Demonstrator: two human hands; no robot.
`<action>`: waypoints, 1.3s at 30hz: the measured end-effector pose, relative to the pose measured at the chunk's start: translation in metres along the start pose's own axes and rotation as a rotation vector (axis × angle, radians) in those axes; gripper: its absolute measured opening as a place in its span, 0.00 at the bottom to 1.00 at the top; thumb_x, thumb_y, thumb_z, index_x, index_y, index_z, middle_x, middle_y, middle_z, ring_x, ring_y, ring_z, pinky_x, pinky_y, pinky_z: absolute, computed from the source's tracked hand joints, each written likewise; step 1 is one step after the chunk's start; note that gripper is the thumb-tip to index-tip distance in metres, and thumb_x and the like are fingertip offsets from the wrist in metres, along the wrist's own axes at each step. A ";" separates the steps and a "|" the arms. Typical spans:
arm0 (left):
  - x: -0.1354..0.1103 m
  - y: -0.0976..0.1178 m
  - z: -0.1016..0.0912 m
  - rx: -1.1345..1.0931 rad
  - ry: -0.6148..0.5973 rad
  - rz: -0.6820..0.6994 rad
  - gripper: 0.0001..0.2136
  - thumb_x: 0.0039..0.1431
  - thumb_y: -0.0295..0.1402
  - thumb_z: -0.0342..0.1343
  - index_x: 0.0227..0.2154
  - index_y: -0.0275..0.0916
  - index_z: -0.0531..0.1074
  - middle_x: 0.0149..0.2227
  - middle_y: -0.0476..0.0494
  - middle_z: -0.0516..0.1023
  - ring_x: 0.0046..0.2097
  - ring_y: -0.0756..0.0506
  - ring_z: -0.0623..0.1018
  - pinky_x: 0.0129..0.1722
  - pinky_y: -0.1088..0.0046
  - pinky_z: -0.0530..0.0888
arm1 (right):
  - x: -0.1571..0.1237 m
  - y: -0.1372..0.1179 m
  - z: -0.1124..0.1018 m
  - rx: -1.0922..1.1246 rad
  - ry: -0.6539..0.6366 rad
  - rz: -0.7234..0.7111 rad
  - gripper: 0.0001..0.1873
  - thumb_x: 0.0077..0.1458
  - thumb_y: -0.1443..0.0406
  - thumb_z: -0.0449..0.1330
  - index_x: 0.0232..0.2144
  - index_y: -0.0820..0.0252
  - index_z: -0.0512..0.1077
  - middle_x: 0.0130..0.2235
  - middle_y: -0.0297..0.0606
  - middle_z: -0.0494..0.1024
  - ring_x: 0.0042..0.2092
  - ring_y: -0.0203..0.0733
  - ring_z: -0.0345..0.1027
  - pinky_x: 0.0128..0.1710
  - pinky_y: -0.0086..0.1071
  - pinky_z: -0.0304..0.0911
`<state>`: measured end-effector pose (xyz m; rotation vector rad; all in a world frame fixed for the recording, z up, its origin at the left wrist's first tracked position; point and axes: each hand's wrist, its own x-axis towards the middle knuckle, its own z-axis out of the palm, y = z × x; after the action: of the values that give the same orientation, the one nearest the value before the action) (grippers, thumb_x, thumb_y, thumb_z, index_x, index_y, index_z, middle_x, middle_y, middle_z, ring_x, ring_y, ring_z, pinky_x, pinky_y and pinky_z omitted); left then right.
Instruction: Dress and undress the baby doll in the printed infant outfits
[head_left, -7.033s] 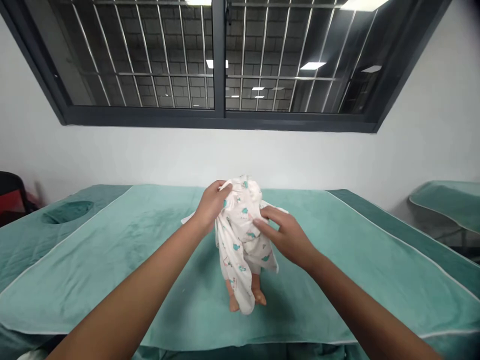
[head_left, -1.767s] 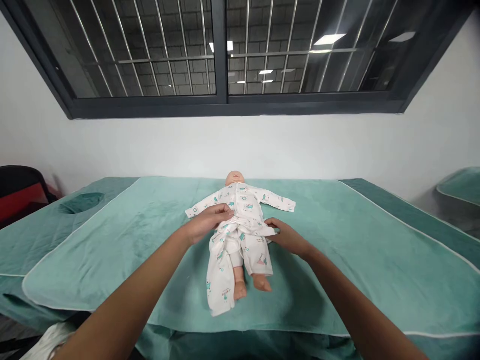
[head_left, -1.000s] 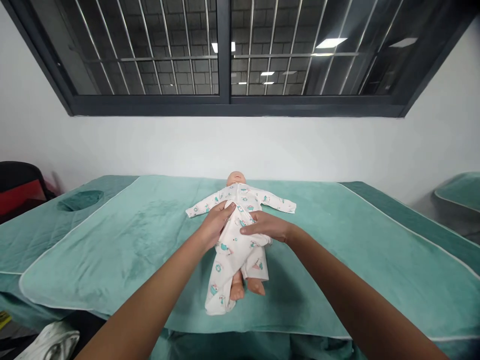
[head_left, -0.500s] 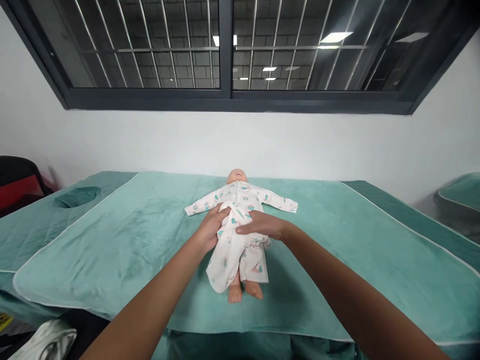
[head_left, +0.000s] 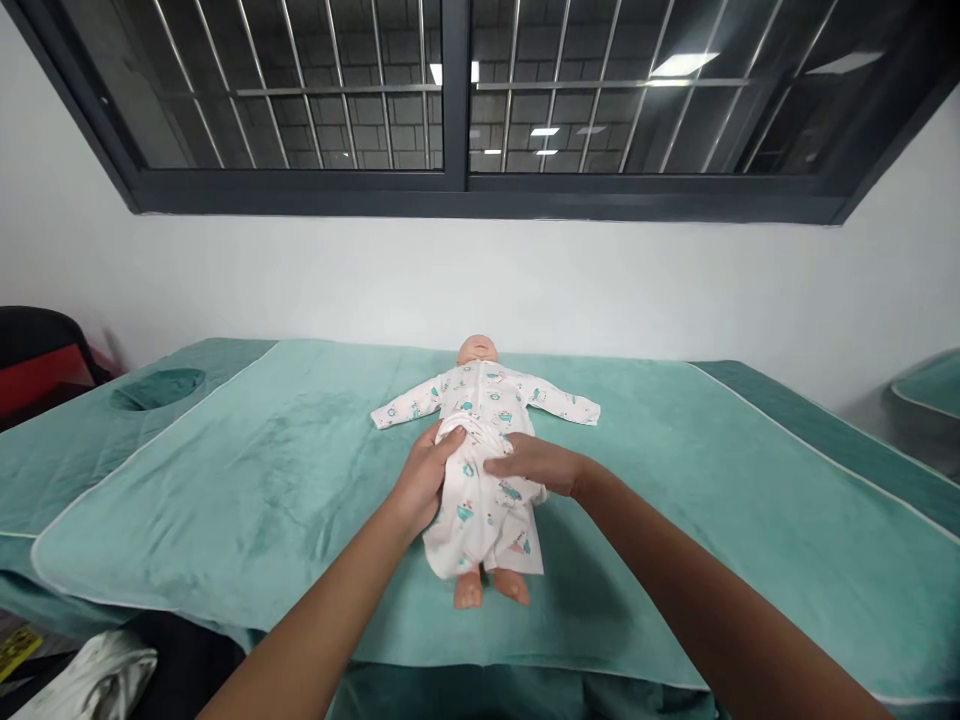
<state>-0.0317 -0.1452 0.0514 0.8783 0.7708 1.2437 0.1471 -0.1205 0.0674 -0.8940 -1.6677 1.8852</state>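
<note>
A baby doll (head_left: 478, 350) lies on its back, head toward the wall, sleeves spread to both sides. It wears a white printed long-sleeved top (head_left: 484, 388). White printed baby pants (head_left: 472, 510) cover its legs, and the bare feet (head_left: 511, 586) stick out below the hems. My left hand (head_left: 426, 475) is closed on the waist edge of the pants at the doll's left side in view, thumb on top. My right hand (head_left: 536, 463) is closed on the opposite side of the waist, its fingers partly hidden by cloth.
A green plush cover (head_left: 225, 480) lies over the bed, which has a face hole (head_left: 157, 389) at the left. Behind it are a white wall (head_left: 360, 280) and a barred window. A red and black chair (head_left: 45, 365) stands at far left, crumpled pale cloth (head_left: 101, 675) at lower left.
The pants' loose cloth has swung from the left to lie straighter over both legs. My hands have shifted slightly nearer to me along the waist. The camera view has tilted a little.
</note>
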 end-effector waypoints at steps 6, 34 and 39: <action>0.002 0.002 0.010 0.006 0.121 -0.072 0.24 0.49 0.47 0.64 0.44 0.33 0.75 0.37 0.38 0.82 0.39 0.40 0.80 0.40 0.68 0.74 | 0.002 0.005 0.001 0.129 0.040 -0.107 0.29 0.45 0.57 0.70 0.50 0.60 0.72 0.47 0.43 0.79 0.48 0.49 0.72 0.53 0.44 0.64; -0.141 -0.076 0.013 -0.344 0.804 -0.233 0.22 0.55 0.28 0.58 0.54 0.36 0.67 0.43 0.35 0.80 0.44 0.39 0.81 0.41 0.68 0.77 | 0.007 0.011 0.050 -1.504 0.048 0.021 0.14 0.43 0.52 0.62 0.24 0.56 0.76 0.29 0.36 0.79 0.31 0.43 0.69 0.25 0.31 0.45; -0.133 -0.093 0.002 -0.298 0.758 -0.207 0.21 0.52 0.35 0.61 0.50 0.39 0.71 0.41 0.38 0.81 0.41 0.41 0.81 0.39 0.70 0.76 | 0.005 0.017 0.053 -1.526 0.075 -0.005 0.14 0.44 0.54 0.61 0.20 0.58 0.72 0.26 0.38 0.78 0.29 0.41 0.68 0.25 0.32 0.43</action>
<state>-0.0093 -0.2860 -0.0271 0.0523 1.1941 1.4623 0.1064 -0.1562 0.0521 -1.3431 -2.9086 0.2071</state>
